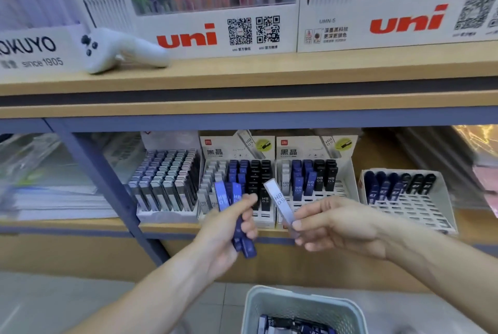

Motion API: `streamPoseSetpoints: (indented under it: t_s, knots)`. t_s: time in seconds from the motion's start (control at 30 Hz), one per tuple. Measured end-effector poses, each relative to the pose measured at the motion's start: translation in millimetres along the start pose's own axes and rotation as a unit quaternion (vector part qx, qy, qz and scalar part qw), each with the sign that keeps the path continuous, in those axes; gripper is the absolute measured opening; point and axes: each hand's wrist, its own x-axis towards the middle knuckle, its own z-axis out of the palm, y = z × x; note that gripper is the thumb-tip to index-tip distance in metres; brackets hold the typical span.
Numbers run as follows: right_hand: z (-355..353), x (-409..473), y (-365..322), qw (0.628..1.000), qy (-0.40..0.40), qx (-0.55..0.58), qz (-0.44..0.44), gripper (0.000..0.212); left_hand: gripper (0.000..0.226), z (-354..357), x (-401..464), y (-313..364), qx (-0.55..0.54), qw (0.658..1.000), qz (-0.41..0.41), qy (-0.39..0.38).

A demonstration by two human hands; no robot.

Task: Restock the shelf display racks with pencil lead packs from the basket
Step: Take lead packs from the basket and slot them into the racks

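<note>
Pale-grey HB 0.5 lead pack [280, 203] is pinched between right hand [334, 223] thumb and fingertips, tilted, in front of the two middle racks. Left hand [229, 228] grips a fan of blue packs [233, 209]. Advice: square it upright, seat it in the grey column of the left-middle rack [213, 172]. Basket [301, 309] below holds more.

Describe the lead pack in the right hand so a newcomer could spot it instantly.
Start at the lower shelf's row of display racks, then drop to the two hands in front of them. The right hand pinches one pale grey pack marked HB 0.5, tilted up and leftward. The left hand grips several blue packs; this one is single and light-coloured.
</note>
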Motion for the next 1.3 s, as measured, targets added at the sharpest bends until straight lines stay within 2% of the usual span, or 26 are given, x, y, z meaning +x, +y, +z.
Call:
streamPoseSetpoints:
  t_s: [0.13, 0.27, 0.37, 0.47, 0.57, 0.63, 0.7, 0.8, 1.0, 1.13, 1.3]
  knots:
    - [9, 22, 8, 0.998, 0.052, -0.012, -0.032, 0.016, 0.02, 7, -1, -20, 0.004, 0.999, -0.011, -0.046]
    - [14, 34, 7, 0.993, 0.073, -0.079, -0.04, 0.033, 0.02, 9, 9, -27, 0.027, 0.999, 0.0, -0.039]
    - [6, 37, -1, 0.981, 0.133, -0.103, -0.096, 0.039, 0.021, 6, 13, -30, 0.061, 0.998, -0.003, -0.034]
    - [0, 39, -5, 0.967, 0.149, -0.122, -0.167, 0.037, 0.024, 9, 14, -34, 0.077, 0.996, -0.019, -0.043]
    - [-5, 41, -1, 0.953, 0.15, -0.179, -0.194, 0.032, 0.02, 13, 15, -38, 0.079, 0.995, -0.03, -0.049]
    - [-9, 43, 0, 0.944, 0.177, -0.184, -0.21, 0.03, 0.015, 15, 16, -40, 0.074, 0.996, -0.031, -0.035]
    - [-14, 47, -1, 0.918, 0.248, -0.189, -0.246, 0.029, 0.018, 15, 18, -40, 0.06, 0.997, -0.034, -0.017]
    - [-19, 56, 0, 0.844, 0.351, -0.25, -0.318, 0.027, 0.027, 15, 19, -42, 0.03, 0.998, -0.051, 0.014]
    - [-15, 74, 10, 0.75, 0.374, -0.388, -0.383, 0.024, 0.049, 13, 17, -40, -0.019, 0.996, -0.075, 0.055]
    - [-17, 83, 16, 0.729, 0.367, -0.443, -0.371, 0.026, 0.05, 10, 16, -38, -0.005, 0.996, -0.067, 0.057]
    - [-18, 84, 14, 0.735, 0.354, -0.456, -0.357, 0.024, 0.049, 4, 15, -37, 0.006, 0.996, -0.067, 0.06]
